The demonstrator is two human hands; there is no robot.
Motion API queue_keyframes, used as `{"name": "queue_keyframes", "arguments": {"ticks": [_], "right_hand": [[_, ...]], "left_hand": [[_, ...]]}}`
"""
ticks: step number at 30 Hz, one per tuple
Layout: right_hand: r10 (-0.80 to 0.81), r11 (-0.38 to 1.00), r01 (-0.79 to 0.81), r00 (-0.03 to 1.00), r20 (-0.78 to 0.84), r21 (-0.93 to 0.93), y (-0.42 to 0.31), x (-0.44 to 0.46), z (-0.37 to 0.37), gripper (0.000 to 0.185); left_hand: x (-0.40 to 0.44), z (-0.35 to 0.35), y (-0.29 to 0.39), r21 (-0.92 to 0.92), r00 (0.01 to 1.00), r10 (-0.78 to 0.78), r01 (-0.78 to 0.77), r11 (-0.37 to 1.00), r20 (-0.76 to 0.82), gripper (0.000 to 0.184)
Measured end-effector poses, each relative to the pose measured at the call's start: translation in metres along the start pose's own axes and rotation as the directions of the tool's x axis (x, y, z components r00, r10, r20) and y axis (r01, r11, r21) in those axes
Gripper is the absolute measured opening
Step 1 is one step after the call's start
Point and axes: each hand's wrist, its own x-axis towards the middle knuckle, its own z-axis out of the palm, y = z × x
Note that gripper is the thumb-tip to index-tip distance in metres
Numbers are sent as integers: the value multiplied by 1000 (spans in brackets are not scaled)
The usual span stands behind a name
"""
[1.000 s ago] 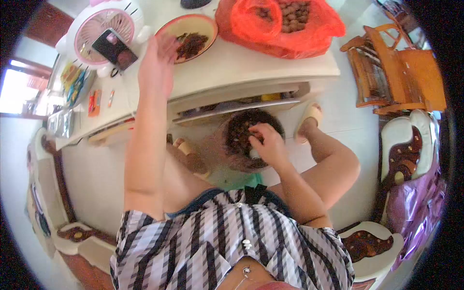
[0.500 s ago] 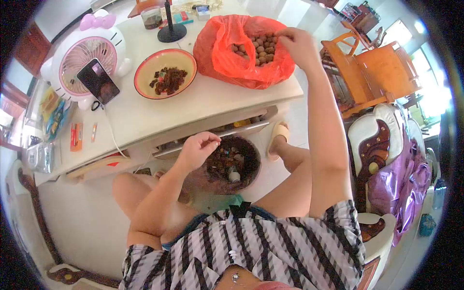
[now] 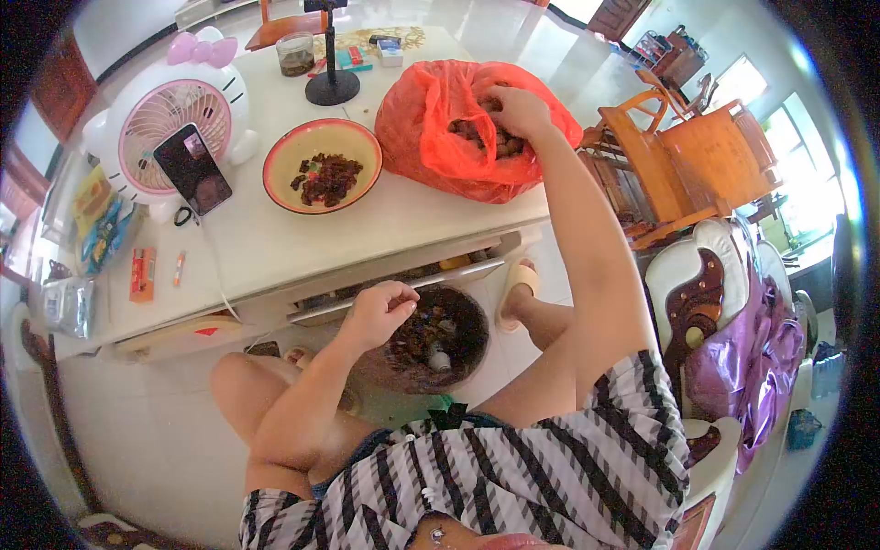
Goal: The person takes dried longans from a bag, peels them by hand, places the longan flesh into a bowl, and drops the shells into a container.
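My right hand (image 3: 520, 112) reaches into the open red plastic bag (image 3: 412, 137), among round brown nuts (image 3: 500, 142); its fingertips are partly hidden there. Above the left rim of a dark bin (image 3: 467, 353) my left hand (image 3: 380, 312) hovers, fingers curled together, and whatever it may hold is too small to make out. Dark scraps and a white object lie inside the bin. On the table, left of the bag, a yellow bowl with a red rim (image 3: 280, 183) contains dark brown pieces (image 3: 330, 181).
A pink and white fan (image 3: 174, 124) stands at the table's left with a phone (image 3: 192, 170) leaning before it. Behind the bowl are a black stand (image 3: 332, 87) and a glass jar (image 3: 295, 55). An open drawer (image 3: 403, 291) juts out above the bin. Wooden chairs stand right.
My right hand has moved from the bag's right edge further in over the nuts. My left hand stays curled by the bin. The whole view has shifted slightly.
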Motion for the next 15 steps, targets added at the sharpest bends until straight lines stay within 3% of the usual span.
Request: {"name": "queue_keyframes", "arguments": {"ticks": [1, 2, 4, 5, 8, 9, 12, 14, 15], "right_hand": [[-48, 998, 48, 999, -20, 29, -5, -7, -1, 30], [-37, 985, 47, 997, -62, 167, -10, -15, -5, 31], [-125, 864, 229, 961, -248, 448, -10, -32, -6, 30], [-139, 764, 325, 926, -350, 557, -9, -43, -8, 29], [26, 250, 328, 938, -345, 911, -26, -93, -30, 32], [77, 43, 321, 943, -323, 946, -29, -110, -33, 34], [-85, -559, 91, 983, -166, 824, -33, -164, -28, 40], [-44, -662, 6, 998, -46, 750, -44, -198, -3, 37], [26, -599, -68, 994, 104, 798, -51, -217, 13, 35]], "left_hand": [[0, 1, 2, -20, 1000, -5, 5, 1000, 5, 16], [0, 1, 3, -38, 1000, -9, 10, 999, 11, 16], [1, 3, 1, 10, 1000, 14, -15, 1000, 14, 16], [2, 4, 0, 37, 999, 29, -30, 999, 19, 16], [2, 7, -4, 18, 999, -23, 23, 1000, 41, 16], [1, 8, -5, -4, 997, -47, 47, 999, 59, 16], [-3, 14, -9, -97, 990, -97, 106, 990, 98, 17], [-7, 19, -7, -185, 989, -105, 123, 975, 103, 17], [-10, 23, -2, -256, 987, -122, 146, 956, 106, 18]]}}
